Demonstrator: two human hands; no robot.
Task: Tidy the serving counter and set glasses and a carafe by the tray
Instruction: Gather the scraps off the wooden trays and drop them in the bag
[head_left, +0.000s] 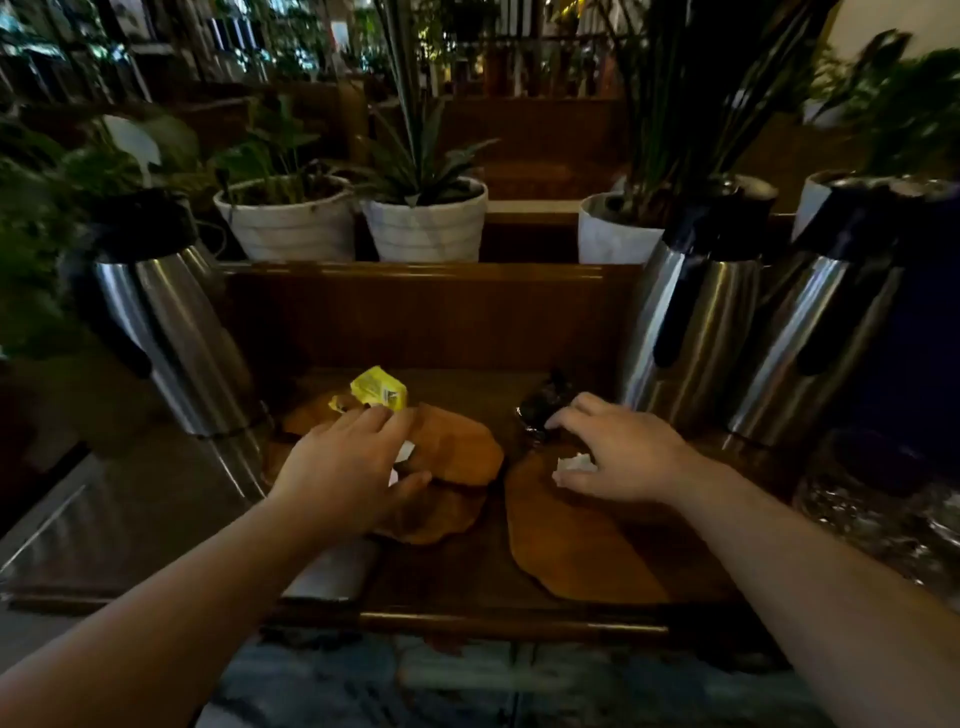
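At the table's far left edge I see a steel flask with a black handle, standing upright. Just right of it, toward the back edge, a crumpled yellow wrapper lies on the wood. My left hand reaches in palm down over a stack of round wooden boards; its fingertips touch the near side of the wrapper, and a scrap of white paper shows between thumb and fingers. The fingers are curled but not clenched, and I cannot tell whether they actually grip the paper or the wrapper.

Right of the stack lies a larger wooden board, reaching toward the front edge. My right hand hovers over its far end, fingers bent around a small white wad, seemingly pinching it. Its fingertips are beside a dark crumpled wrapper farther back.

At the right edge two more steel flasks stand side by side. Behind the back edge, white plant pots stand in a row.
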